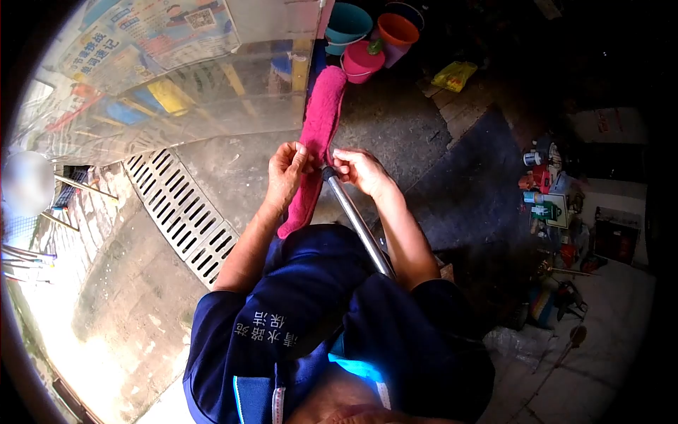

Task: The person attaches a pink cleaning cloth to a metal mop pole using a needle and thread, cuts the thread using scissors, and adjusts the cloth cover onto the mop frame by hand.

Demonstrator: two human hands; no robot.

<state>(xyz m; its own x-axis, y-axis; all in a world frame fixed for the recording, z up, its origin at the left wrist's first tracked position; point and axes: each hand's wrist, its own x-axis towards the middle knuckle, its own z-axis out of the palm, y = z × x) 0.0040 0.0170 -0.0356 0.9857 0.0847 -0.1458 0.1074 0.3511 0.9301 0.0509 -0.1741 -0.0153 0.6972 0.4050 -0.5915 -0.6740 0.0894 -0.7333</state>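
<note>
Fingers, left hand (286, 168): thumb and forefinger pinching the pink mop head (323, 116) near its middle.
Fingers, right hand (362, 173): curled at the mop head's edge, beside the black joint (328, 172); firmness of hold cannot be told.
Mop head position: between the hands, slanted, ends toward 12 and 7 o'clock.
Pole (357, 220): silver, running from joint toward 5 o'clock.
Drain grating (182, 212): in floor (233, 177), between 8 and 9 o'clock from hands.
Pink bucket (362, 63): between 12 and 1 o'clock.
Yellow bag (454, 75): 2 o'clock.
</note>
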